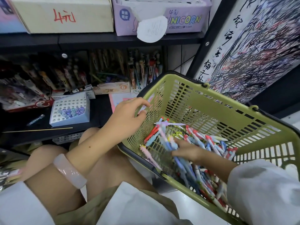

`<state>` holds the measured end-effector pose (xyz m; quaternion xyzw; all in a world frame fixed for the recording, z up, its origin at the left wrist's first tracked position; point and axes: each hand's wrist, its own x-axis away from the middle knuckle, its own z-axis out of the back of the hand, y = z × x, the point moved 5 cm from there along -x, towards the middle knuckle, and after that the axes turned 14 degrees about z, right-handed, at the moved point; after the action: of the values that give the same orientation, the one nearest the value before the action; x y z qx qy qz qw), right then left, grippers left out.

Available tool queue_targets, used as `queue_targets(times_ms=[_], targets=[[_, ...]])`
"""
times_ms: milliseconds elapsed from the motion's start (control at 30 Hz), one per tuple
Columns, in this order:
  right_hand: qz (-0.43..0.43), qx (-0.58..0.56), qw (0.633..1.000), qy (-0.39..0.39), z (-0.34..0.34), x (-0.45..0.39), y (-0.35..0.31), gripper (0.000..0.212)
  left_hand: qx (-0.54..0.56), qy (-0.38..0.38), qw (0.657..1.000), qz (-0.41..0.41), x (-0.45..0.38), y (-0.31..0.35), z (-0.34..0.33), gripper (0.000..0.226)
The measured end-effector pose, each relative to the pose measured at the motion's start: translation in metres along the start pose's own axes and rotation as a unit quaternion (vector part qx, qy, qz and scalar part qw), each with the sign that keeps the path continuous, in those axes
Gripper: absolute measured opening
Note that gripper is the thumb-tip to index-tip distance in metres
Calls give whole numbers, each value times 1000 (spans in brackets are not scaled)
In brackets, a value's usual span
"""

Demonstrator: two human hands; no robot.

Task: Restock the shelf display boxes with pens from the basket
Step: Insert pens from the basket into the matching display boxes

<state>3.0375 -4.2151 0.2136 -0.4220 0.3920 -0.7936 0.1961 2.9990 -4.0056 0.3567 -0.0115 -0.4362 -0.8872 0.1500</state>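
A green plastic basket [211, 101] sits tilted at my right, holding several colourful pens [201, 143] in a heap. My left hand [128, 114] grips the basket's left wall at the rim. Inside the basket, my right hand [186, 150] holds a bunch of mostly blue pens between thumb and fingers. On the black lower shelf [100, 111] stands a white display box [69, 101] with rows of round holes. A few glitter-topped pens [71, 111] stand in its front rows.
Behind the white box stand other display boxes of pens [112, 73]. On the upper shelf are a cream box [61, 15] and a purple Unicorn box [162, 17]. A loose pen [35, 120] and a thin stick [39, 129] lie on the shelf. A scribbled paper panel [259, 46] fills the right.
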Motion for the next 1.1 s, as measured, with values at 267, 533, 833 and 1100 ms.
queue_targets(times_ms=[267,533,833,1100], targets=[[162,-355,906,167,59,29,-112,18,71,-87,993,23,-1,32,-33,46],[241,-412,851,220,63,28,-170,12,258,-250,923,138,-10,46,-66,63],[259,-463,814,235,77,27,-170,18,201,-205,954,86,-10,52,-56,28],[297,-424,823,234,88,30,-180,16,183,-217,956,77,-10,52,-47,20]])
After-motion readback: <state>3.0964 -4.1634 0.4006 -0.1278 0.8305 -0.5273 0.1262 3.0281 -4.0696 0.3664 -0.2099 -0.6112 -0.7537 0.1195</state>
